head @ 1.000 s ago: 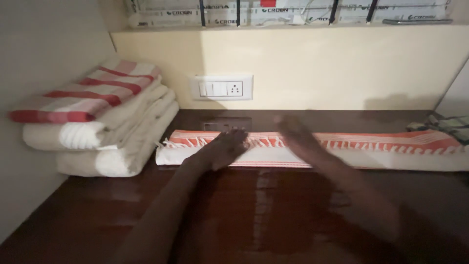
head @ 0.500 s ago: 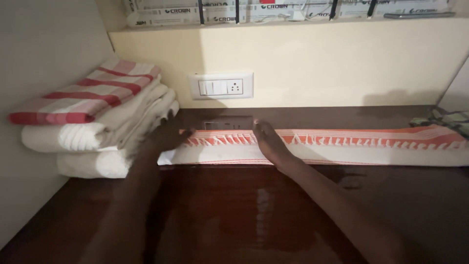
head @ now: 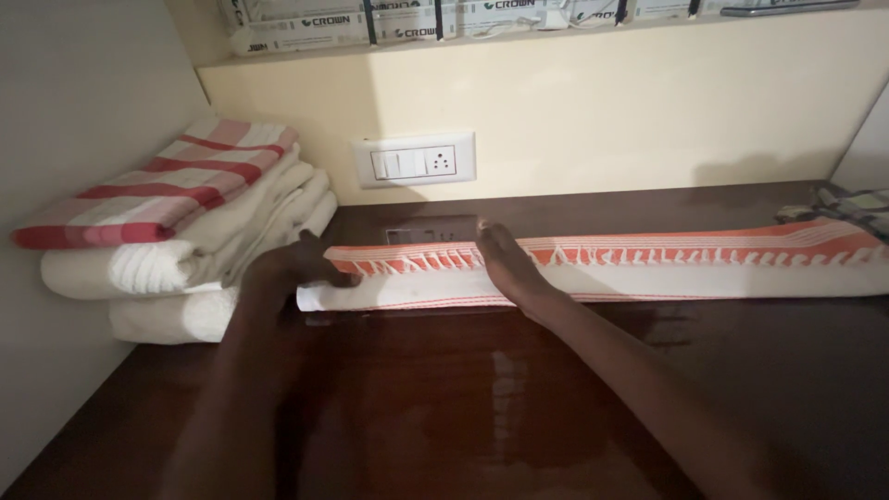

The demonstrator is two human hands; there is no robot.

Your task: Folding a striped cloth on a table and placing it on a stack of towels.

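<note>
A long white cloth with orange stripes and fringe (head: 667,268) lies folded into a narrow strip across the dark wooden tabletop (head: 482,398). My left hand (head: 287,273) grips the strip's left end, fingers curled over its edge. My right hand (head: 505,268) lies flat, palm down, on the strip a short way to the right of the left hand.
A stack of folded towels (head: 176,268), topped by a red-and-white checked one (head: 176,181), sits at the left against the wall. A white switch and socket plate (head: 417,159) is on the back wall. Checked cloth (head: 857,204) lies at the far right.
Both hands slid left along the strip: the left hand reached its left end and closed on it, while the right hand moved from mid-strip to nearer the left end.
</note>
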